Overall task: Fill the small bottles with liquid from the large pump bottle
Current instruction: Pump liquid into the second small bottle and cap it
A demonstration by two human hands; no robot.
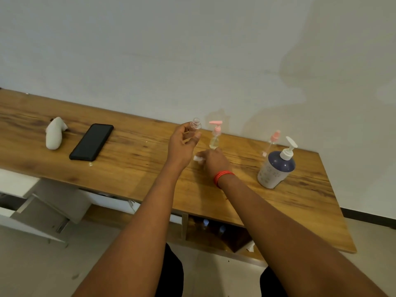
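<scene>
Above the tabletop (132,168), the left hand (182,144) pinches an open bottle (196,124). Right hand (214,161) touches a white cap (197,158); its grip cannot be told.

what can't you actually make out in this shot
1. Head view: the white thing under the right hand. The hand covers most of it, so what it is stays unclear.
2. Head view: the fill level of the clear bottle. The left hand hides its body.
3. Head view: the far pink-topped bottle. It is blurred and see-through, so its contents are unclear.
4. Head view: the items under the table. They are dark and small.
</scene>
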